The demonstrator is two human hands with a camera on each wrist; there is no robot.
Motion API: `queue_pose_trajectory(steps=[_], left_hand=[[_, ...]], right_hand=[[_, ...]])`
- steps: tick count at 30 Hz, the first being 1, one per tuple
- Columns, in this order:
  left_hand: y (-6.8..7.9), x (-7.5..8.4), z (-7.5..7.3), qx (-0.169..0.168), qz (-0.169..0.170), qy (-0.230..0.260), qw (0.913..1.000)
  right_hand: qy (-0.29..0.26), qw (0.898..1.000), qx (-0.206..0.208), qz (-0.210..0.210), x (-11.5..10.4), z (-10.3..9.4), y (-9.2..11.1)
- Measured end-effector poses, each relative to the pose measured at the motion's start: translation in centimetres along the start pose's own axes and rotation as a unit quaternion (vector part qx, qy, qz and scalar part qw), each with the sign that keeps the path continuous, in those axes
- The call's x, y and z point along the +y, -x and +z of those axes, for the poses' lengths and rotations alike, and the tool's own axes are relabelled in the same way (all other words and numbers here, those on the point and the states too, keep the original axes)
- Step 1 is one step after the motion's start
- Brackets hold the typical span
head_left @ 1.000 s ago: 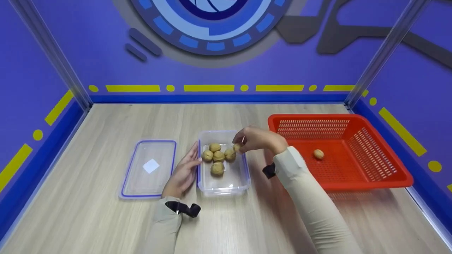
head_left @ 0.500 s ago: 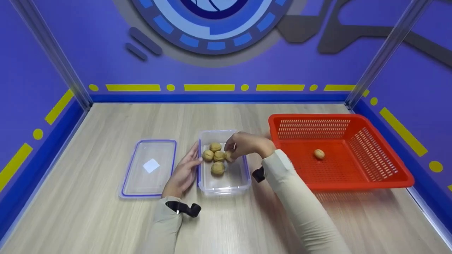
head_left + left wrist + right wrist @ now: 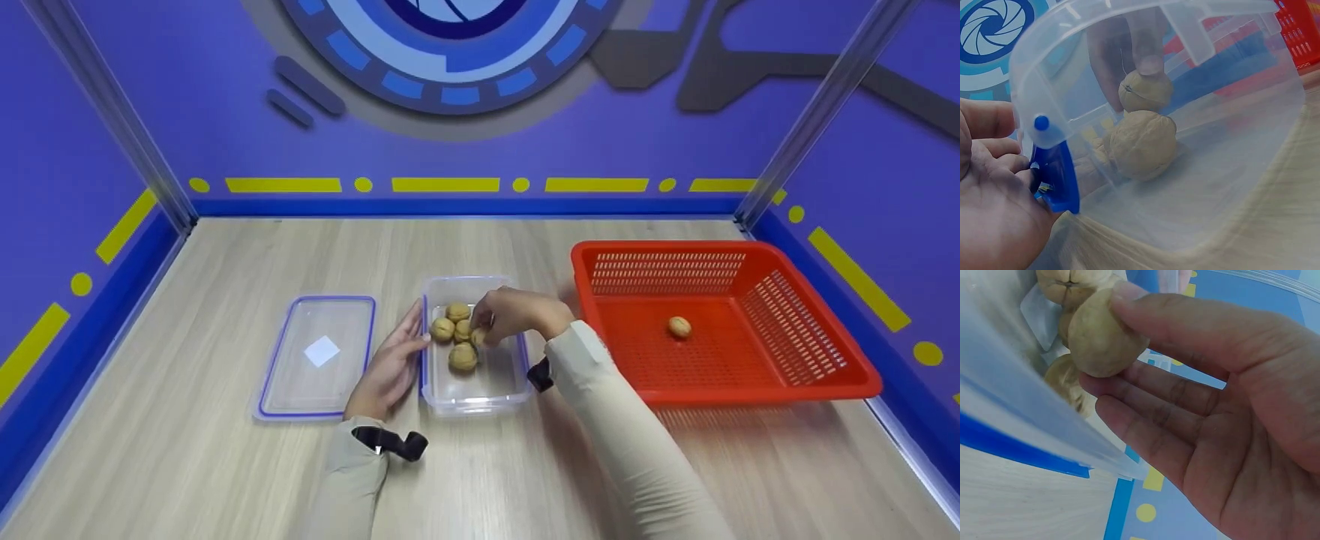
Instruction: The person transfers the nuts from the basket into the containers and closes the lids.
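In the head view a clear lidless plastic box holds several walnuts. My right hand reaches over its right wall and pinches a walnut between thumb and fingers, low among the others. More walnuts show beside the held one in the right wrist view. My left hand rests along the box's left side, fingers extended, thumb near the rim. In the left wrist view that hand lies beside a blue clip on the box. Part of the box's contents is hidden behind my right hand.
A red plastic basket stands at the right with one walnut in it. The box's clear lid, with a blue seal and a white square label, lies flat at the left. Blue printed walls enclose the wooden table.
My right hand has moved left and down into the box with the walnut it pinches. The left hand has stayed at the box's side.
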State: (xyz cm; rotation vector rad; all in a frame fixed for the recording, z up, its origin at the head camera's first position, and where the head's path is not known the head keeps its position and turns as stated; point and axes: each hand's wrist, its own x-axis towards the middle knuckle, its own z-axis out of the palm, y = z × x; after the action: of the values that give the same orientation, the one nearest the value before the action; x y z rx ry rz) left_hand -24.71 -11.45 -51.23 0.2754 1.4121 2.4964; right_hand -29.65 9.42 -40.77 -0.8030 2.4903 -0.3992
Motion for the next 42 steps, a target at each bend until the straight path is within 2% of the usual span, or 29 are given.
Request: queue_pose_trajectory(steps=[10,25,34,42], left_hand=[[-0.06,-0.04,0.01,-0.003,0.002,0.001,1.0000],[-0.07,-0.09,-0.06,0.000,-0.002,0.004,1.0000],[-0.02,0.03,0.02,-0.005,0.000,0.003,1.0000],[0.05,0.01,0.02,-0.002,0.001,-0.001,1.0000]], right_hand=[[0.006,1.000,-0.003,0.016,-0.03,0.28,-0.24],[0.020,1.000,-0.005,-0.010,-0.21,0.30,-0.51],[0.015,1.000,-0.005,0.006,-0.03,0.43,-0.51],[-0.020,0.999,-0.012,0.030,0.01,0.60,-0.43]])
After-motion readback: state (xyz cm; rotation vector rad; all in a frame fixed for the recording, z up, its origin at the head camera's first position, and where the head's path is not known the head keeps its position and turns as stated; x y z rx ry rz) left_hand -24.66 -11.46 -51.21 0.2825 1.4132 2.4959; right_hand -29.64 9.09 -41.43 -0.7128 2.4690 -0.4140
